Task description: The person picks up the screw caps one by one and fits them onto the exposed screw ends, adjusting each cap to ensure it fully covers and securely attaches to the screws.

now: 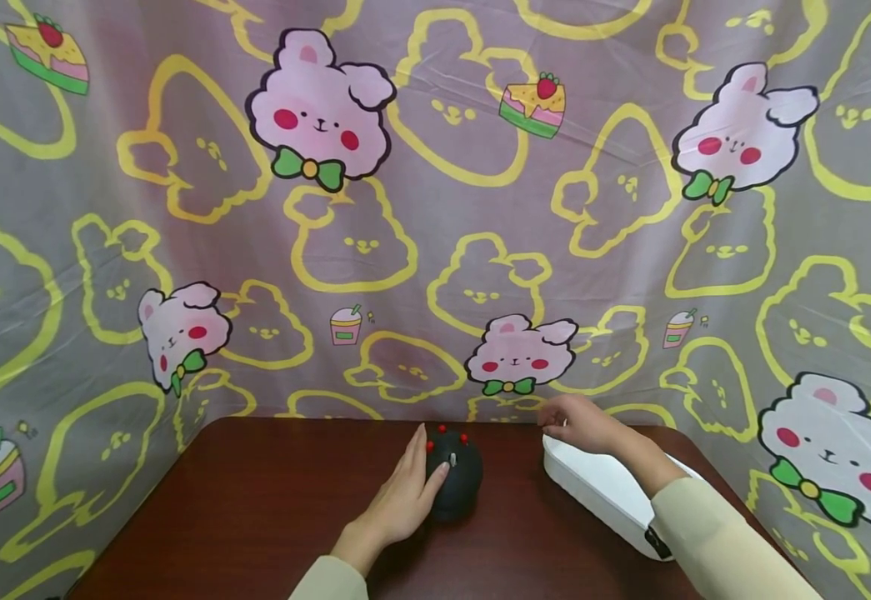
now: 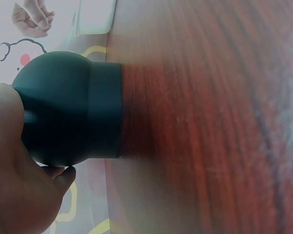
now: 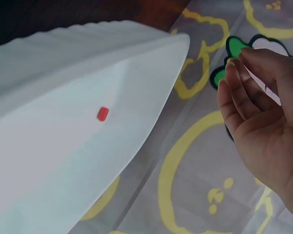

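Two pale sleeves reach in from the bottom of the head view, 1 to each hand, over a dark reddish-brown counter [image 1: 255, 508]. On the left, the left hand [image 1: 403, 496] lies against the side of a round black holder [image 1: 456, 483] standing near the middle of the counter, its fingers [image 1: 435, 479] curled lightly round the rounded body so that they hold it; the left wrist view shows the palm cupping the bulbous part of the holder [image 2: 73, 109], whose flat base meets the wood. From the top of the holder several pins with small red heads [image 1: 446, 437] stick up, along with a pale one beside the fingertip. Just to the right of the holder, apart from it, sits a long white tray [image 1: 600, 492], running from the back of the counter toward the near right corner. The right hand [image 1: 581, 422] hovers over the far end of the tray, near the cloth backdrop; in the right wrist view its fingers [image 3: 244, 92] are gently bent and close together, holding nothing that can be seen, a little off the tray's rim. Inside the tray [image 3: 63, 161] lies 1 small red bead [image 3: 103, 114] on the smooth white floor. Behind and around the counter hangs a grey cloth [image 1: 435, 208] printed with pink bunnies, yellow outlines, cake slices and drink cups.
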`<state>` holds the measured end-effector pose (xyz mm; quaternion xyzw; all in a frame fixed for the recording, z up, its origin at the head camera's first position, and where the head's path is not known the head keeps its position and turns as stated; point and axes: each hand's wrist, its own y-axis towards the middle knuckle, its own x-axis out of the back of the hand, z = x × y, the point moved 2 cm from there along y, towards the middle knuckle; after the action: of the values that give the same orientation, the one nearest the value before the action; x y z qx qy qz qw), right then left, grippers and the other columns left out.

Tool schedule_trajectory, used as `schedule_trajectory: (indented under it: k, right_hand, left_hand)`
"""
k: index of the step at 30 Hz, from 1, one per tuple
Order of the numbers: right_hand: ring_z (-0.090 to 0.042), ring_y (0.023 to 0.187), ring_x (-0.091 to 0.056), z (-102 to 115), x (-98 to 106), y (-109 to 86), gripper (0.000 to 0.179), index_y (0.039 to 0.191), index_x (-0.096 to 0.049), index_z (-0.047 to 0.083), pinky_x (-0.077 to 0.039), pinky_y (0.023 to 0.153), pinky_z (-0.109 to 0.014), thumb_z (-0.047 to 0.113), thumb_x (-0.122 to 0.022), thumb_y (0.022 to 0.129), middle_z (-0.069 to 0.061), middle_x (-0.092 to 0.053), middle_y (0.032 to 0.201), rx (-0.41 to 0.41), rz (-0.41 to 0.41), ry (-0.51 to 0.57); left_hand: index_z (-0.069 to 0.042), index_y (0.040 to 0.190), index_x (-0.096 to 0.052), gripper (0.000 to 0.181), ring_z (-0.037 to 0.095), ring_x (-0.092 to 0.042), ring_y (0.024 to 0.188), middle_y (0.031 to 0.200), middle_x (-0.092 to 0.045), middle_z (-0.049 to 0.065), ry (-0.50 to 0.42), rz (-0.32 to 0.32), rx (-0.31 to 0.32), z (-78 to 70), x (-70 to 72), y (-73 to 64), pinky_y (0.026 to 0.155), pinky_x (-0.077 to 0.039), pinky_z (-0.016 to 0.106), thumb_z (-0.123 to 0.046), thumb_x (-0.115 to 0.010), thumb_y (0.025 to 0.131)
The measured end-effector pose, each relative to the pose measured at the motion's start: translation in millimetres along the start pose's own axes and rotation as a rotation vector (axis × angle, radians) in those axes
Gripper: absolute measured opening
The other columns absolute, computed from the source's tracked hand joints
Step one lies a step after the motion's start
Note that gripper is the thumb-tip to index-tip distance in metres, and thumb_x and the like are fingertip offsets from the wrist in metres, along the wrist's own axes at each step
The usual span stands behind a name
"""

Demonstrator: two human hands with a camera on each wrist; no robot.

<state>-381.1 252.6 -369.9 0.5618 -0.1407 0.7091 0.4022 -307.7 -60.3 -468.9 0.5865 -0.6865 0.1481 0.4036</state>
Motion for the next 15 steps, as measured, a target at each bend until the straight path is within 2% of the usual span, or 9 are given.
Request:
schedule_trajectory:
  k: [7, 15]
  right_hand:
    - [-0.008, 0.07, -0.059, -16.3, 5.3, -1.9, 0.007, 0.089, -0.072, 0.006, -0.051, 0.062, -0.029, 0.0, -0.071, 0.086, 0.002, -0.067, 0.079, -0.053, 0.022, 0.015]
    - [-0.016, 0.079, -0.063, -39.1, 9.2, -4.1, 0.013, 0.096, -0.075, 0.0, -0.053, 0.071, -0.039, 0.0, -0.071, 0.083, -0.006, -0.071, 0.087, -0.119, 0.048, -0.033]
  left_hand:
    - [-0.007, 0.165, -0.005, 0.086, 0.032, -0.018, 0.155, 0.172, -0.007, 0.011, 0.006, 0.017, 0.003, 1.0, -0.1, -0.9, 0.117, -0.03, 0.058, -0.063, -0.033, 0.106]
    - [-0.009, 0.166, -0.004, 0.084, 0.031, -0.018, 0.156, 0.172, -0.006, 0.01, 0.009, 0.022, 0.001, -1.4, 1.6, -1.6, 0.116, -0.031, 0.058, -0.062, -0.034, 0.106]
